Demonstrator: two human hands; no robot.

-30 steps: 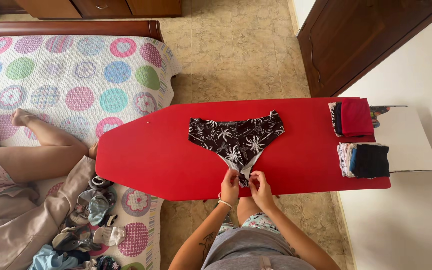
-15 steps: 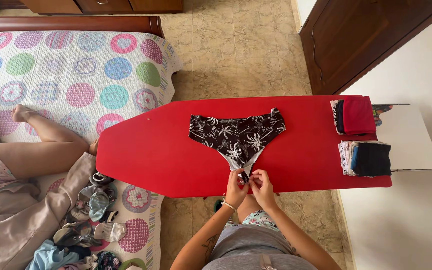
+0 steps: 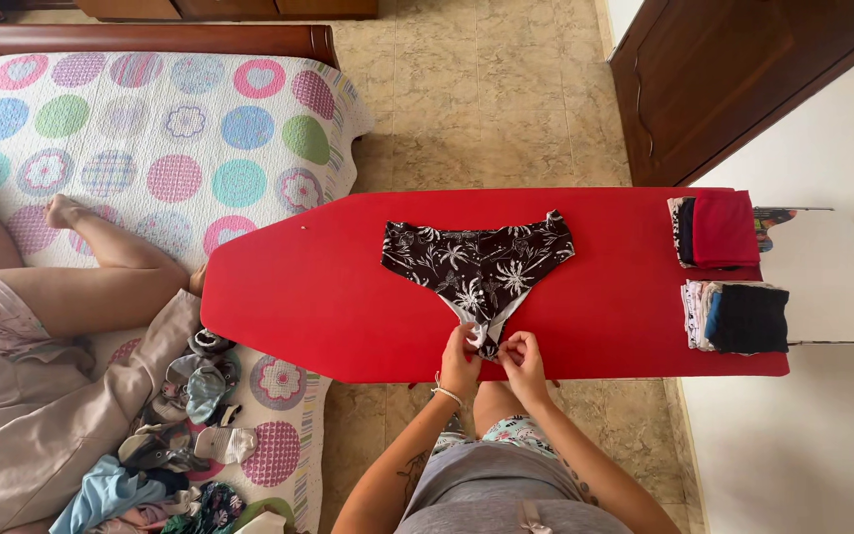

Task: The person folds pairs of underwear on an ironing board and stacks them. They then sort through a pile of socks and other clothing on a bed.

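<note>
Black palm-print underwear [image 3: 481, 267] lies flat on the red ironing board [image 3: 328, 307], waistband toward 12 o'clock, narrow crotch end at 6 o'clock by the near edge. Left hand [image 3: 460, 358] and right hand [image 3: 523, 358] both pinch that bottom tip, fingers closed on the fabric. Versus a second ago: hands have drawn closer together and crept a bit toward 12, tip slightly bunched and raised; the rest of the garment hasn't shifted. Reads as the start of folding the crotch up over the body. Two folded stacks sit at 3 o'clock: red-topped stack [image 3: 719, 229] and dark-topped stack [image 3: 743, 317]. Loose laundry pile [image 3: 175, 435] on the bed [image 3: 150, 148] at 8 o'clock, beside another person's leg [image 3: 91, 287].
</note>
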